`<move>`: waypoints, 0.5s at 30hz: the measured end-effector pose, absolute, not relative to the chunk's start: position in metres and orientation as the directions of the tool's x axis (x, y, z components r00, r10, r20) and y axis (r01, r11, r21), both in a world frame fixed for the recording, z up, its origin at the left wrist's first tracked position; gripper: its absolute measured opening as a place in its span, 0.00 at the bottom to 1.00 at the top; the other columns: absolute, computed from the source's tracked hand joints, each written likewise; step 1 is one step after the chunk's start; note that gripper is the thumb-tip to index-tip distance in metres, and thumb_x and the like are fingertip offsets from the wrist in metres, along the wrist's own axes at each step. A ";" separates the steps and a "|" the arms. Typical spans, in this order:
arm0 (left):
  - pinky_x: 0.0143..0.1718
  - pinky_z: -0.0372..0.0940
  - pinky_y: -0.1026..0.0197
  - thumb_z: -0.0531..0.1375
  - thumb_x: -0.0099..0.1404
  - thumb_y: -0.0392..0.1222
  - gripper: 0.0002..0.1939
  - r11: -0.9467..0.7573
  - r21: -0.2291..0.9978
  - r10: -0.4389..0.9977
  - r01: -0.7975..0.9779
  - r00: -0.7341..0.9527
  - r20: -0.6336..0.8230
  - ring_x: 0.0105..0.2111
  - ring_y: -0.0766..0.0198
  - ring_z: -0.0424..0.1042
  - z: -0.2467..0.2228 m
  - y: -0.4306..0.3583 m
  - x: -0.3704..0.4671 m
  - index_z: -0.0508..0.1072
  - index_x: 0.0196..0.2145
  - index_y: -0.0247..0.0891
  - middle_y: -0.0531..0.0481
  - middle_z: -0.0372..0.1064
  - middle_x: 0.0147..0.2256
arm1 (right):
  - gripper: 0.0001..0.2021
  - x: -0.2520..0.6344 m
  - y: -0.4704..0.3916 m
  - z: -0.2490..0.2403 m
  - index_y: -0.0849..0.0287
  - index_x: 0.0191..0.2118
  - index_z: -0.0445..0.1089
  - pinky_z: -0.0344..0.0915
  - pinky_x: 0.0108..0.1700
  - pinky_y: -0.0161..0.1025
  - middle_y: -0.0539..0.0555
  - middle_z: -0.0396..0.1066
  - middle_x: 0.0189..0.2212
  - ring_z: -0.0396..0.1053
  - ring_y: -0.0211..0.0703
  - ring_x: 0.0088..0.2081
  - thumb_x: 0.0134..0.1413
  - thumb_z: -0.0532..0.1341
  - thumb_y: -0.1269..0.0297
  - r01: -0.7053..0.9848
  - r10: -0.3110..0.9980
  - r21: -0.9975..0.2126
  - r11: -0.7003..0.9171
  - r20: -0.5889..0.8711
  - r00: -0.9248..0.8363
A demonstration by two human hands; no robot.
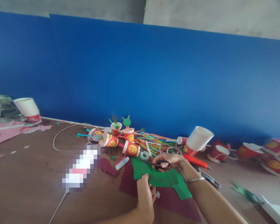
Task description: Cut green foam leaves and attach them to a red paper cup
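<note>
My left hand (146,194) pinches the lower edge of a cut sheet of green paper (162,179). Black-handled scissors (163,164) are in my right hand (172,161), its fingers through the loops. The blades point left across the upper part of the green paper; how far apart they are I cannot make out. Beneath lies a dark maroon sheet (177,205) with a small white scrap (158,194) on it. A glue stick (122,163) and a roll of clear tape (144,155) lie just beyond the paper, to the left.
Red paper cups (131,149) and many coloured straws (153,141) spread behind my hands. One cup carries a green paper animal head (126,122). To the right lie a red utility knife (197,161) and a stack of white cups (199,138). A blue partition (140,71) stands behind.
</note>
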State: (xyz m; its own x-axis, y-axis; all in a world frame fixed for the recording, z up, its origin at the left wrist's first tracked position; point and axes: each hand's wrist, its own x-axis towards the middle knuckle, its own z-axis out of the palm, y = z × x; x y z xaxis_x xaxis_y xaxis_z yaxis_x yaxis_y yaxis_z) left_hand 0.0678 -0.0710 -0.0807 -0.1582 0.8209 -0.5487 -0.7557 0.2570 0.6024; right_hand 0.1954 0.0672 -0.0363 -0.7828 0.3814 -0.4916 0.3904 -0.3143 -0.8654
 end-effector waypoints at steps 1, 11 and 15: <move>0.14 0.51 0.69 0.57 0.53 0.50 0.16 0.251 0.617 0.821 -0.746 -0.173 -0.544 0.14 0.73 0.54 -0.082 -0.070 0.068 0.53 0.21 0.41 0.60 0.49 0.17 | 0.24 0.200 0.061 -0.038 0.65 0.36 0.75 0.58 0.21 0.29 0.54 0.73 0.24 0.63 0.33 0.20 0.28 0.71 0.57 0.272 0.453 -0.903 -0.333 -0.406 -0.794; 0.14 0.52 0.69 0.59 0.51 0.56 0.20 0.163 0.770 0.869 -0.616 -0.281 -0.408 0.14 0.72 0.57 -0.081 -0.060 0.060 0.55 0.18 0.41 0.59 0.51 0.15 | 0.16 0.204 0.002 -0.069 0.55 0.37 0.71 0.64 0.28 0.34 0.50 0.75 0.29 0.72 0.42 0.30 0.42 0.66 0.53 -0.379 0.905 -0.859 -0.344 -0.197 -0.376; 0.10 0.42 0.69 0.54 0.53 0.59 0.21 0.189 0.851 0.918 -0.490 -0.220 -0.331 0.09 0.75 0.45 -0.079 -0.053 0.062 0.53 0.17 0.41 0.63 0.43 0.11 | 0.15 0.192 -0.002 -0.062 0.55 0.33 0.70 0.62 0.23 0.28 0.43 0.72 0.23 0.68 0.35 0.23 0.34 0.70 0.69 -0.370 0.978 -0.909 -0.192 -0.148 -0.144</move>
State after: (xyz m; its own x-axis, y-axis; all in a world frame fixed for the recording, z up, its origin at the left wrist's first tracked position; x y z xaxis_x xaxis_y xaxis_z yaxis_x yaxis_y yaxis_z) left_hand 0.0621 -0.0526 -0.0786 -0.2199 0.9177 -0.3310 -0.4903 0.1893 0.8508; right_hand 0.1915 -0.0022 -0.0623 -0.1439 0.9785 -0.1479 -0.3698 -0.1919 -0.9091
